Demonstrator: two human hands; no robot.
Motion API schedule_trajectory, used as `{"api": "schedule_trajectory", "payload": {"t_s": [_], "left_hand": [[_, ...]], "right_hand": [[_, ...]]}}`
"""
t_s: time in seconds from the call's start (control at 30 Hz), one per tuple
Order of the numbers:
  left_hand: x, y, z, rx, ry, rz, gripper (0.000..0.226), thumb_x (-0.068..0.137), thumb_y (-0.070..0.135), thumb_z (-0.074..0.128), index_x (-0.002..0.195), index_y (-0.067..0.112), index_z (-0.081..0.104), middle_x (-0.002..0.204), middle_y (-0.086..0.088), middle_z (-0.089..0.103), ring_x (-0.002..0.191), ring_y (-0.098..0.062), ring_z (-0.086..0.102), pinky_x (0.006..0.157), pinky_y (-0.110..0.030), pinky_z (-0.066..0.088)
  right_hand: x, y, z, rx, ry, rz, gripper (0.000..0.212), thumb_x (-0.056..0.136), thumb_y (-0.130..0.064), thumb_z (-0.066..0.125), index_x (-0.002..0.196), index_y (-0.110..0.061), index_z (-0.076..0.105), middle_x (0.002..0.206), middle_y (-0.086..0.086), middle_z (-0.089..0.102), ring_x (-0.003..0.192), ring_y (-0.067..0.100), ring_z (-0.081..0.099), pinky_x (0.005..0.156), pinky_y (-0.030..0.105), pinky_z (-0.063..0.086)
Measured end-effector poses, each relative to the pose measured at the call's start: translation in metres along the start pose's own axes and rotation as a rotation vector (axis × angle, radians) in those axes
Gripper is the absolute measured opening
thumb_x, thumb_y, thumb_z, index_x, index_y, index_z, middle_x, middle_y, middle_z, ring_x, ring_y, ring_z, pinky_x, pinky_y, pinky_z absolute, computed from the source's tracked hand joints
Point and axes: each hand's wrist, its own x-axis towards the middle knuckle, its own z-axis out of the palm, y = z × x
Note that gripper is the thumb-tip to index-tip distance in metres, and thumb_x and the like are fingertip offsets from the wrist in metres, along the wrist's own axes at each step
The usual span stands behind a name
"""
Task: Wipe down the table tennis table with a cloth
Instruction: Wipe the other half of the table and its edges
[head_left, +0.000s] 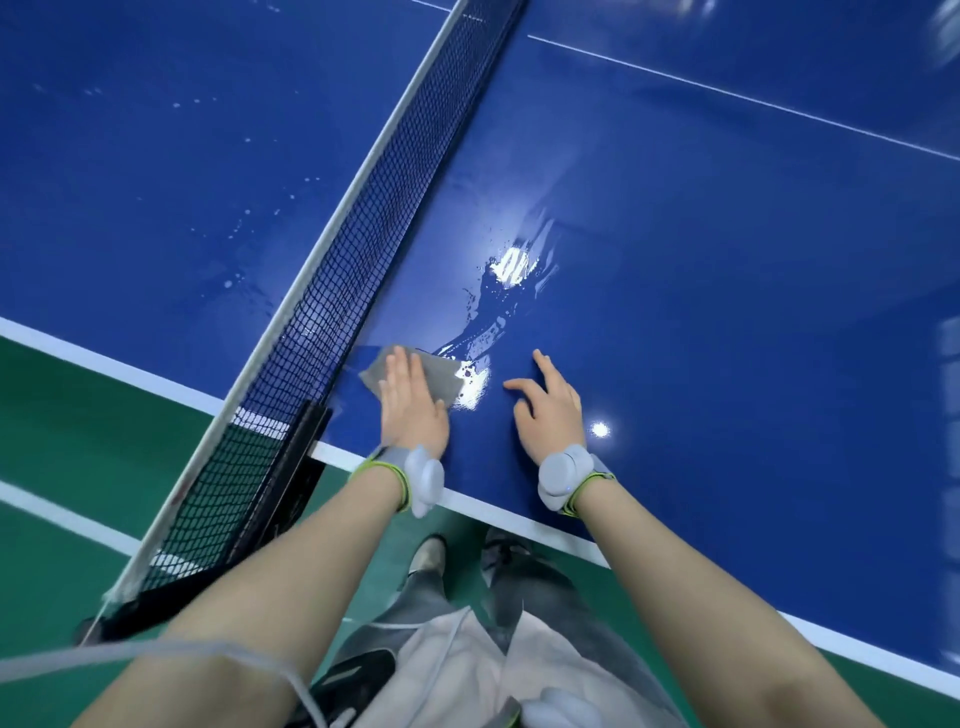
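The blue table tennis table (701, 249) fills most of the view. A grey cloth (441, 382) lies flat on it near the front edge, just right of the net. My left hand (410, 405) presses on the cloth with straight fingers. My right hand (548, 410) rests on the bare table surface a little to the right, fingers spread. A wet streak (493, 306) runs from the cloth toward the middle of the table and glistens under a light.
The black net (374, 228) with its white top band crosses the table diagonally; its black clamp post (296, 452) grips the table's edge left of my left hand. Green floor (78, 431) with white lines lies below. My feet stand under the table edge.
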Motion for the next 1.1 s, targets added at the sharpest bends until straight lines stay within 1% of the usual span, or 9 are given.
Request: {"api": "schedule_trajectory", "payload": {"t_s": [0.13, 0.2, 0.33, 0.43, 0.53, 0.7, 0.8, 0.93, 1.1], "left_hand": [[-0.004, 0.010, 0.011, 0.115, -0.081, 0.268, 0.066, 0.097, 0.018, 0.039, 0.147, 0.004, -0.002, 0.155, -0.010, -0.013, 0.144, -0.023, -0.011, 0.116, -0.034, -0.006], [0.006, 0.005, 0.002, 0.100, -0.086, 0.299, 0.067, 0.096, 0.017, 0.041, 0.147, 0.006, -0.001, 0.156, -0.008, -0.011, 0.144, -0.021, -0.009, 0.116, -0.032, -0.007], [0.029, -0.014, -0.021, 0.117, -0.016, 0.058, 0.063, 0.097, 0.013, 0.039, 0.147, 0.004, 0.003, 0.154, -0.016, -0.013, 0.143, -0.028, -0.009, 0.115, -0.035, -0.005], [0.035, -0.006, -0.019, 0.123, -0.052, -0.014, 0.059, 0.097, 0.009, 0.035, 0.147, 0.001, 0.003, 0.153, -0.020, -0.015, 0.142, -0.031, -0.013, 0.114, -0.037, -0.007], [0.036, 0.015, -0.011, 0.123, -0.111, 0.015, 0.061, 0.098, 0.014, 0.035, 0.147, 0.003, 0.000, 0.153, -0.020, -0.016, 0.142, -0.031, -0.016, 0.114, -0.039, -0.009], [0.025, 0.050, 0.012, 0.161, -0.207, 0.194, 0.064, 0.099, 0.040, 0.028, 0.148, 0.013, -0.003, 0.153, -0.013, -0.019, 0.142, -0.025, -0.019, 0.113, -0.038, -0.013], [0.025, 0.043, 0.016, 0.217, -0.166, 0.258, 0.057, 0.100, 0.040, 0.023, 0.148, 0.023, -0.003, 0.155, -0.007, -0.018, 0.142, -0.018, -0.018, 0.112, -0.032, -0.015], [0.042, 0.023, 0.002, 0.194, -0.074, 0.113, 0.054, 0.101, 0.036, 0.019, 0.149, 0.022, 0.000, 0.155, -0.008, -0.017, 0.143, -0.020, -0.016, 0.114, -0.033, -0.011], [0.058, 0.026, -0.008, 0.231, -0.069, -0.010, 0.055, 0.101, 0.034, 0.020, 0.149, 0.018, -0.001, 0.155, -0.011, -0.015, 0.143, -0.023, -0.014, 0.115, -0.037, -0.007]], "right_hand": [[0.004, 0.002, -0.001, -0.076, 0.008, -0.050, 0.041, 0.092, -0.004, 0.043, 0.130, -0.013, 0.054, 0.156, 0.006, 0.021, 0.146, 0.022, 0.012, 0.117, 0.031, 0.006], [0.007, 0.004, -0.003, -0.111, 0.008, -0.036, 0.046, 0.092, -0.005, 0.043, 0.137, -0.014, 0.046, 0.157, 0.005, 0.019, 0.147, 0.020, 0.008, 0.117, 0.031, 0.003], [0.009, 0.008, -0.007, -0.146, -0.019, -0.045, 0.049, 0.092, -0.005, 0.041, 0.140, -0.013, 0.041, 0.157, 0.003, 0.017, 0.147, 0.018, 0.006, 0.114, 0.026, 0.000], [0.009, 0.011, -0.008, -0.146, -0.012, -0.065, 0.050, 0.090, -0.002, 0.041, 0.139, -0.013, 0.043, 0.157, 0.003, 0.019, 0.147, 0.018, 0.007, 0.114, 0.026, 0.000], [0.011, 0.012, -0.007, -0.129, 0.014, -0.078, 0.050, 0.088, -0.002, 0.043, 0.137, -0.012, 0.045, 0.156, 0.004, 0.023, 0.147, 0.019, 0.010, 0.113, 0.027, 0.003], [0.013, 0.020, -0.009, -0.136, 0.015, -0.134, 0.046, 0.089, -0.007, 0.049, 0.135, -0.013, 0.050, 0.153, 0.006, 0.029, 0.145, 0.021, 0.018, 0.110, 0.028, 0.011], [0.015, 0.026, -0.015, -0.144, 0.000, -0.173, 0.043, 0.089, -0.009, 0.052, 0.132, -0.014, 0.053, 0.151, 0.005, 0.033, 0.143, 0.020, 0.023, 0.109, 0.032, 0.017], [0.018, 0.035, -0.022, -0.185, -0.072, -0.228, 0.048, 0.094, -0.009, 0.042, 0.141, -0.020, 0.044, 0.156, 0.000, 0.024, 0.146, 0.015, 0.013, 0.110, 0.028, 0.011], [0.020, 0.038, -0.021, -0.128, -0.034, -0.236, 0.048, 0.088, -0.004, 0.046, 0.134, -0.016, 0.053, 0.150, 0.007, 0.035, 0.142, 0.022, 0.025, 0.109, 0.034, 0.018]]}}
